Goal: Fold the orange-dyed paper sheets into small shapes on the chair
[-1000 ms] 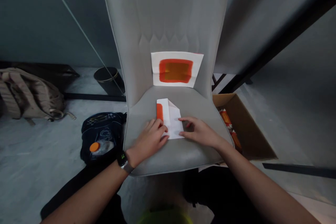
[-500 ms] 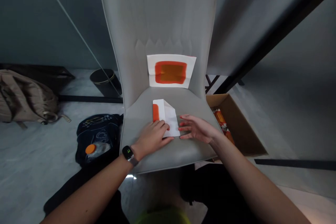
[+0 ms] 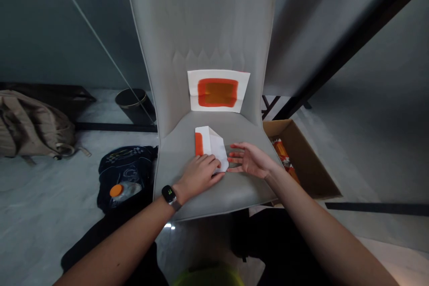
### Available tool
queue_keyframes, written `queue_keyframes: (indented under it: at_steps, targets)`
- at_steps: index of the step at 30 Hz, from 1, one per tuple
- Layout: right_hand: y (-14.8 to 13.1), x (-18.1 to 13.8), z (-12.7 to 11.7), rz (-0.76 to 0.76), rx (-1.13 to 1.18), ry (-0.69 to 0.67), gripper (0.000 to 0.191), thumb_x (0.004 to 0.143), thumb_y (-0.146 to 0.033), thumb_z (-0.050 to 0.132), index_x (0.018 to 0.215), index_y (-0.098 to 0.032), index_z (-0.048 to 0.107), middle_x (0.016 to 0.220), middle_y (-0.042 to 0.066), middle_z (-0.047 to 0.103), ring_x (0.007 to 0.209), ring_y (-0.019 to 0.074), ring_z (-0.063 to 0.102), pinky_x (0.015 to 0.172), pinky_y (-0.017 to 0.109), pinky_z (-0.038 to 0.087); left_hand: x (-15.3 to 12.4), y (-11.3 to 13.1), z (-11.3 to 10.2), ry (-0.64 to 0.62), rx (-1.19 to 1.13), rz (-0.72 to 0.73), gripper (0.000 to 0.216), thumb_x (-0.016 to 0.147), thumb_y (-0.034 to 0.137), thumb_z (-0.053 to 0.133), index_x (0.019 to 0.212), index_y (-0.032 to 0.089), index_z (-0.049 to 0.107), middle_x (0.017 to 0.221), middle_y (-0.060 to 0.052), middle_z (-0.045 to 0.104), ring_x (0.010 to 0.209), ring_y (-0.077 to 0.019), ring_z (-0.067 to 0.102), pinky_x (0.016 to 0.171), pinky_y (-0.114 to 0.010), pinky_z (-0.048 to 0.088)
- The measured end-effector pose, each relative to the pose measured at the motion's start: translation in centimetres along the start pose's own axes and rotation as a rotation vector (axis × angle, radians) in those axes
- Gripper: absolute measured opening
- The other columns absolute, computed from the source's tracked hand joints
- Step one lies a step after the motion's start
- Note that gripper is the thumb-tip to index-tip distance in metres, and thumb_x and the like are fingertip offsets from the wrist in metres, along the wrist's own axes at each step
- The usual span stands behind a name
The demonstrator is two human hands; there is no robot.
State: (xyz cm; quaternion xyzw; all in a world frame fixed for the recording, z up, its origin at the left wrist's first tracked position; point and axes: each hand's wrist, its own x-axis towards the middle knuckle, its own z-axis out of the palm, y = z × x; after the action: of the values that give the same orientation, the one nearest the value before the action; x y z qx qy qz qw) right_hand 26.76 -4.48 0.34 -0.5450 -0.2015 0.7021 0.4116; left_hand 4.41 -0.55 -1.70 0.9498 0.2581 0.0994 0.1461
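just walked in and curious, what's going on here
A person is handling a folded sheet of white paper with an orange strip along one edge, lying on the seat of a grey chair. Their left hand rests on the paper's lower part, while their right hand is open, just beside it. A second white sheet with an orange rectangle sits against the backrest.
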Motion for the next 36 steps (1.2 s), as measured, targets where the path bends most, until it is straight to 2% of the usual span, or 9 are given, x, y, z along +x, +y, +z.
queue_keyframes:
  at_steps: [3,5,7,10,14,19,23,31,36]
  targets:
    - [0.4,0.5,-0.6,-0.136,-0.065,0.022,0.026,0.092,-0.039,0.060,0.112,-0.023,0.060,0.099,0.007,0.065,0.092,0.0218,0.066,0.082,0.041,0.059,0.1,-0.2,0.4,0.039,-0.091,-0.045,0.014,0.102,0.030,0.058,0.096,0.020,0.065,0.096,-0.005,0.067,0.094,-0.0238,0.063,0.087,-0.039,0.049]
    - [0.8,0.8,-1.2,-0.298,-0.274,0.016,0.037,0.082,-0.034,0.073,0.116,-0.024,0.064,0.099,0.004,0.064,0.085,0.0178,0.063,0.076,0.033,0.055,0.2,-0.5,0.6,0.069,-0.202,-0.080,0.015,0.102,0.027,0.057,0.091,0.020,0.064,0.092,-0.004,0.066,0.090,-0.0215,0.063,0.084,-0.037,0.049]
    - [1.3,1.2,-1.6,-0.391,-0.527,-0.058,0.046,0.076,-0.030,0.079,0.120,-0.024,0.068,0.093,0.000,0.063,0.074,0.0139,0.056,0.068,0.028,0.049,0.3,-0.8,0.8,0.084,-0.318,-0.119,0.016,0.101,0.027,0.057,0.087,0.020,0.063,0.089,-0.003,0.066,0.085,-0.0195,0.063,0.080,-0.035,0.049]
    - [2.0,1.7,-1.6,-0.404,-0.744,-0.164,0.035,0.083,-0.035,0.074,0.115,-0.022,0.072,0.077,-0.003,0.059,0.063,0.0120,0.048,0.059,0.026,0.040,0.3,-1.2,0.9,0.077,-0.432,-0.155,0.015,0.099,0.026,0.058,0.087,0.021,0.063,0.087,-0.002,0.064,0.079,-0.0182,0.062,0.075,-0.033,0.050]
    - [2.3,2.5,-0.8,-0.510,-0.852,-0.130,0.024,0.092,-0.041,0.065,0.096,-0.019,0.075,0.069,-0.002,0.058,0.064,0.0129,0.049,0.060,0.026,0.038,-0.1,-1.4,0.5,0.090,-0.447,-0.165,0.005,0.096,0.025,0.062,0.095,0.021,0.059,0.095,-0.003,0.065,0.088,-0.0204,0.062,0.079,-0.035,0.050]
    - [2.1,2.7,0.2,-0.498,-0.908,-0.147,0.021,0.092,-0.036,0.062,0.095,-0.018,0.074,0.070,-0.002,0.059,0.063,0.0131,0.049,0.059,0.026,0.036,-0.8,-2.4,-1.0,0.099,-0.275,-0.246,0.028,0.087,0.034,0.074,0.097,0.022,0.051,0.095,-0.003,0.061,0.090,-0.0248,0.060,0.080,-0.039,0.049]
    - [2.1,3.0,0.9,-0.505,-0.981,-0.093,0.017,0.090,-0.029,0.062,0.096,-0.018,0.073,0.066,-0.003,0.056,0.059,0.0125,0.047,0.057,0.026,0.033,-1.4,-2.8,-1.2,0.057,-0.214,-0.245,0.026,0.089,0.036,0.073,0.096,0.022,0.052,0.095,-0.003,0.060,0.089,-0.0244,0.059,0.079,-0.038,0.049]
    - [2.4,4.1,1.9,-0.471,-1.087,0.028,0.014,0.087,-0.023,0.063,0.094,-0.020,0.075,0.064,-0.003,0.058,0.058,0.0123,0.049,0.057,0.025,0.032,-2.0,-3.4,-0.7,0.002,-0.125,-0.137,0.023,0.095,0.031,0.068,0.116,0.021,0.064,0.109,-0.006,0.061,0.100,-0.0261,0.058,0.089,-0.041,0.048]
    - [2.5,4.2,2.1,-0.468,-1.109,0.069,0.011,0.086,-0.024,0.065,0.092,-0.020,0.074,0.065,-0.002,0.059,0.058,0.0127,0.050,0.058,0.025,0.033,-1.7,-3.4,-0.7,0.037,-0.149,-0.145,0.015,0.100,0.033,0.062,0.108,0.021,0.065,0.103,-0.005,0.062,0.097,-0.0243,0.059,0.088,-0.039,0.048]
